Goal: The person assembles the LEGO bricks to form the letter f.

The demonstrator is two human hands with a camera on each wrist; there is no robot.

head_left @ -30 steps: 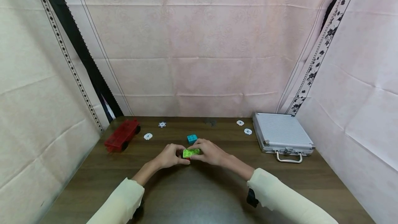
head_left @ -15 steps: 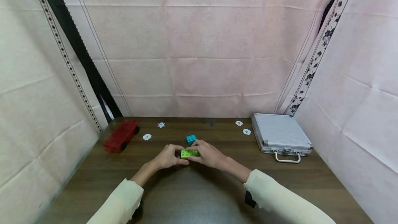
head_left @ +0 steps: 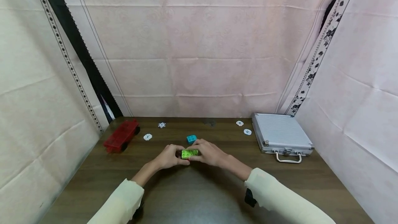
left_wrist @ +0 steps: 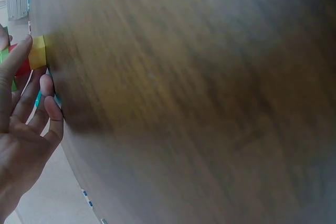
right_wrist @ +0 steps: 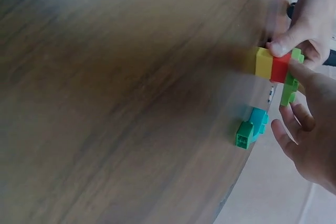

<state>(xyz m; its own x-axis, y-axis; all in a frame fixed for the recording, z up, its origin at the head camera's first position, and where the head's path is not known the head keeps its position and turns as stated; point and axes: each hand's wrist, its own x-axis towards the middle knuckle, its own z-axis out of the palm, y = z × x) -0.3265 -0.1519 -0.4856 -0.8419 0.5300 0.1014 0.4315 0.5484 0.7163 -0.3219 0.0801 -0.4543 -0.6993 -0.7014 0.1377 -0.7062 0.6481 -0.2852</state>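
Observation:
A small brick stack [head_left: 189, 153] with a light-green brick on top stands at the middle of the wooden table [head_left: 199, 196]. In the right wrist view the stack shows a yellow brick [right_wrist: 262, 62], a red brick [right_wrist: 280, 66] and the green brick [right_wrist: 291, 85] pressed together. My left hand [head_left: 169, 156] pinches the stack from the left, and its fingers [left_wrist: 21, 124] lie by the yellow brick [left_wrist: 38, 59]. From the right, my right hand [head_left: 208, 153] pinches the same stack. A blue brick [head_left: 191, 138] joined to a green one [right_wrist: 244, 134] lies just behind.
A red wheeled toy base [head_left: 120, 135] sits at the back left. White chips [head_left: 147, 137] [head_left: 161, 125] [head_left: 239, 123] lie along the back. A closed aluminium case [head_left: 281, 137] with a handle lies at the right. Pink cloth walls enclose the table.
Both hands and the stack have edged slightly to the left. Nothing else has moved.

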